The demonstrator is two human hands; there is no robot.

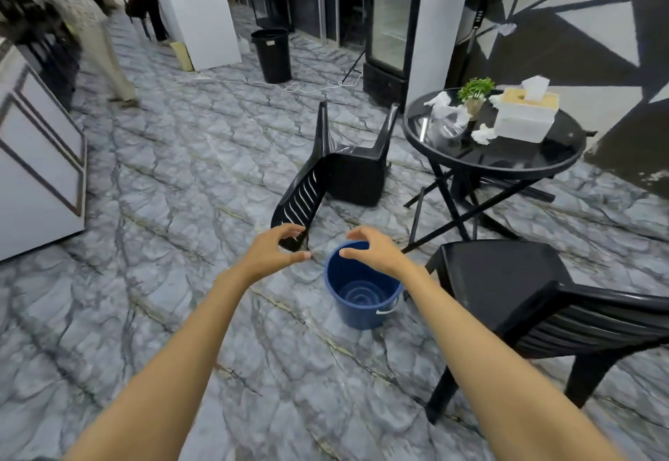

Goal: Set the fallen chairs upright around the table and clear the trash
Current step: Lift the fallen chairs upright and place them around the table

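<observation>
A black plastic chair (347, 171) lies tipped over on the floor, its legs pointing up and away and its slatted back toward me. My left hand (275, 249) reaches out open just at the top edge of that back, fingers curled but holding nothing. My right hand (373, 249) is open above the rim of an empty blue bucket (358, 290). A second black chair (525, 294) stands upright at the right. The round black table (506, 162) carries crumpled white tissues (445, 106), a clear plastic wrapper (447, 131), a tissue box (526, 115) and a small potted plant (475, 93).
A black trash bin (272, 55) stands farther back by a white counter (197, 12). White cables run across the floor near it. A glass-door fridge (389, 19) and a standing fan (481, 4) are behind the table. A white cabinet (36, 156) is at left; people walk at far left.
</observation>
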